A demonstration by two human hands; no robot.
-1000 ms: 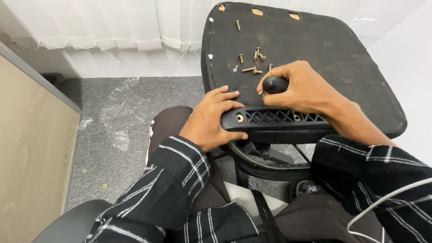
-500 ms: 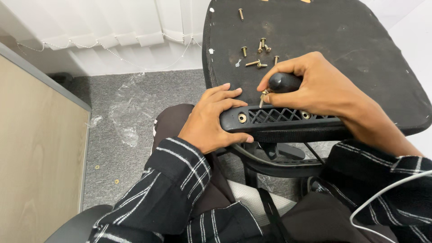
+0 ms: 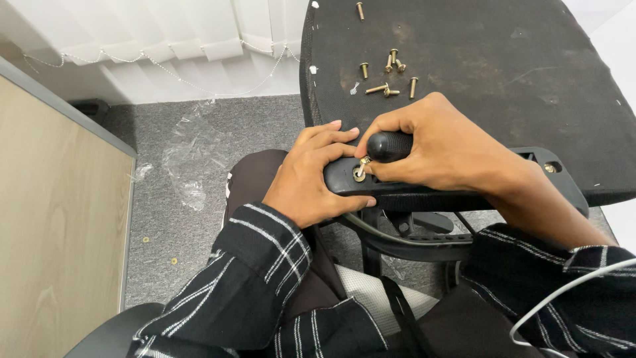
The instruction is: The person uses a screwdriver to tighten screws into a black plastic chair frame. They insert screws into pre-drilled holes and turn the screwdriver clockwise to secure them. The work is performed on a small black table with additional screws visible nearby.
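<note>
Black and rounded, the screwdriver handle (image 3: 389, 146) sits inside the closed fingers (image 3: 397, 126) of the right hand (image 3: 450, 156); its tip is hard to make out against a brass screw (image 3: 360, 175). The left hand (image 3: 311, 179) has its fingers wrapped around the end of the black plastic armrest (image 3: 411, 195), which lies across the near edge of the dark chair seat (image 3: 477, 59). Loose brass screws (image 3: 389, 76) lie on the seat. The right hand hides much of the armrest.

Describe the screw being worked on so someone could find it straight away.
Start at the black seat pad, then drop to the black plastic bracket along its near edge. The brass screw stands in the bracket's left-end hole, between left hand and right hand; the loose screws lie on the pad.
</note>
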